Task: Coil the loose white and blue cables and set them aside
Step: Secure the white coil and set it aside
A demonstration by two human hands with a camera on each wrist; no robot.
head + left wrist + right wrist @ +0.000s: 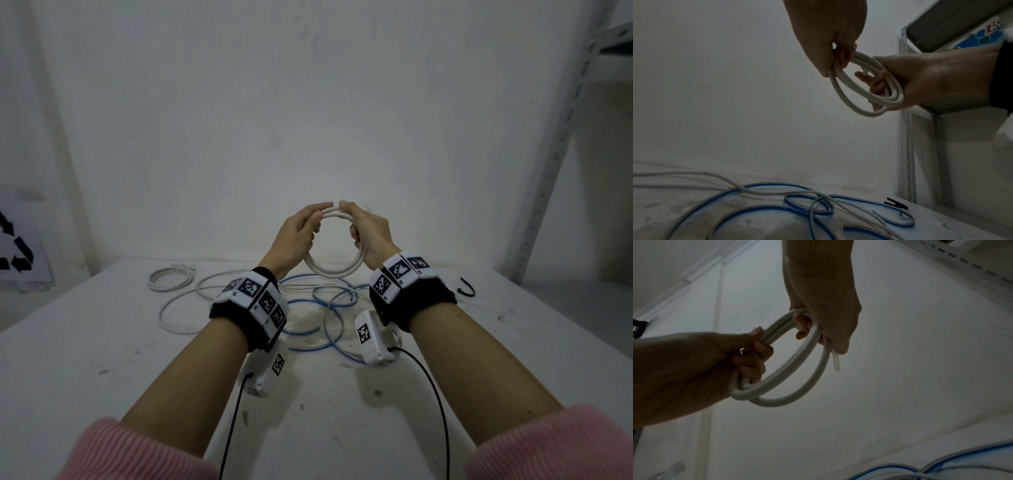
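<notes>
Progress so far: 1 thick white coil (331,270) is up in the air, left hand (297,233) and right hand (370,233) both wrapped round it. Blue cable (329,329) and thinner white cable (181,308) lie loose on the surface (102,359).

A white coil (334,267) is seen above a white, grey-smudged table (102,342). Blue cable (329,322) and white cable (178,308) are seen there. Black wristbands (421,301) bear black-and-white square-patterned tags. Pink ribbed sleeves (137,452) are shown. A black clip (466,289) is visible.
</notes>
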